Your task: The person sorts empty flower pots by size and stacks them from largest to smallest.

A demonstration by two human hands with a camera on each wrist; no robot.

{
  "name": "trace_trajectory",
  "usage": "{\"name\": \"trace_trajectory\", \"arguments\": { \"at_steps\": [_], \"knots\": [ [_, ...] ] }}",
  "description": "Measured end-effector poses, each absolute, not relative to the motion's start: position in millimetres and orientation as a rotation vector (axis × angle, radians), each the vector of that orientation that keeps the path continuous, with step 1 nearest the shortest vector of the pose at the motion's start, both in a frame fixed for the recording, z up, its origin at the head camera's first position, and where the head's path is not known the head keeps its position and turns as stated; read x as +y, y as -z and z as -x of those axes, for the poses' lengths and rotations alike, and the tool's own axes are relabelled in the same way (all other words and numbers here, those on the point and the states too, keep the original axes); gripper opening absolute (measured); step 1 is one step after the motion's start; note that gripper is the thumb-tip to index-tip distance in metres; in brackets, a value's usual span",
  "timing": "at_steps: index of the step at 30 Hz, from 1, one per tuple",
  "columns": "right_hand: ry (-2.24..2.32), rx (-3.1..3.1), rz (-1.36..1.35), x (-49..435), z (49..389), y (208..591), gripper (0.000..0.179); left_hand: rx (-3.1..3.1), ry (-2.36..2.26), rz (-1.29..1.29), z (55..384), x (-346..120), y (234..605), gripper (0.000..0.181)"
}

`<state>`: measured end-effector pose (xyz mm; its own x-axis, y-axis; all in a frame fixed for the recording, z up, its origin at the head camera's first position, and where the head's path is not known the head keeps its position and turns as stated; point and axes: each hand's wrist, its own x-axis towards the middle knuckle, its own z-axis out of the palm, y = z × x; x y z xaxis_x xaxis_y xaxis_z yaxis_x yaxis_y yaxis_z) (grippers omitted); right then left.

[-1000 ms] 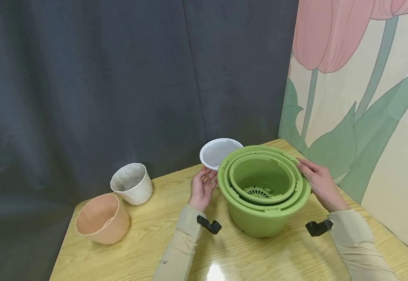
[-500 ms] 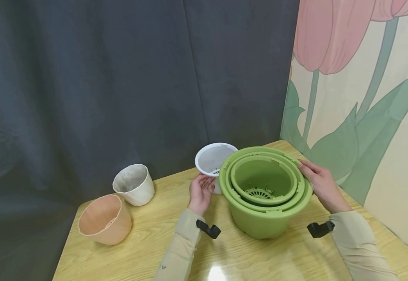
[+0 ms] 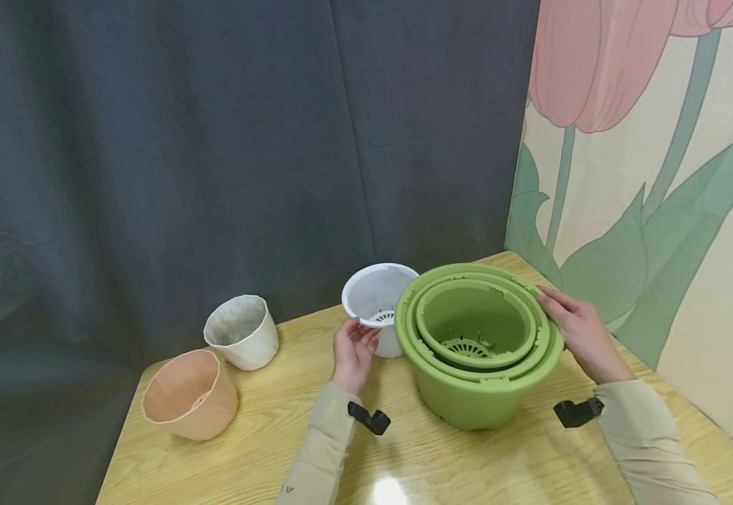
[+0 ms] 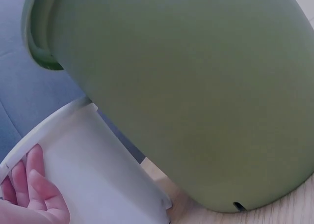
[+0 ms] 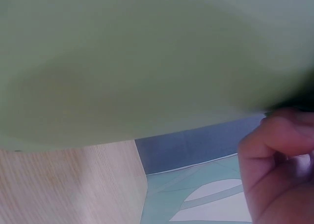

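My right hand [image 3: 579,328] grips the right rim of a large green flowerpot [image 3: 467,403], thumb on top. Two smaller green pots are nested inside it; the innermost green pot [image 3: 472,308] has a slotted base. Beside the stack on the left stands a white plastic pot [image 4: 103,170] with a slotted bottom, partly hidden by the big green one. With curled fingertips [image 4: 35,157], my left hand [image 3: 352,354] holds its near left rim. In the right wrist view, the right hand's fingers [image 5: 274,140] bend up at the green rim, where the contact is mostly hidden.
A marbled grey-white pot [image 3: 246,344] and a peach pot [image 3: 208,407] stand at the left of the wooden table [image 3: 278,449]. A dark curtain [image 3: 214,140] runs along the back edge, and a tulip-printed wall [image 3: 707,231] borders the right side.
The white pot has moved left and nearer with my left hand at its rim, and more of its wall and base shows. The right hand and the green stack have stayed in place.
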<state>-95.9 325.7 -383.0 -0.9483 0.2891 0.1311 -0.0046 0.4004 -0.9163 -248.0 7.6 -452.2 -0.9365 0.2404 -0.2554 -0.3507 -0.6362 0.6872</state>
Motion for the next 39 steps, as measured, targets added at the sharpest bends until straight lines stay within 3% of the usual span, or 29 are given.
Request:
{"name": "trace_trajectory", "arguments": {
  "at_steps": [13, 39],
  "knots": [
    [-1.600, -2.352, 0.242, 324.1, 95.4, 383.8, 0.060, 1.156, -2.580, 0.206, 245.7, 7.1, 454.8, 0.020],
    [-1.598, -2.370, 0.241, 324.8, 96.2, 382.3, 0.062, 1.143, -2.571, 0.160, 246.4, 3.0, 454.8, 0.014]
  ]
}}
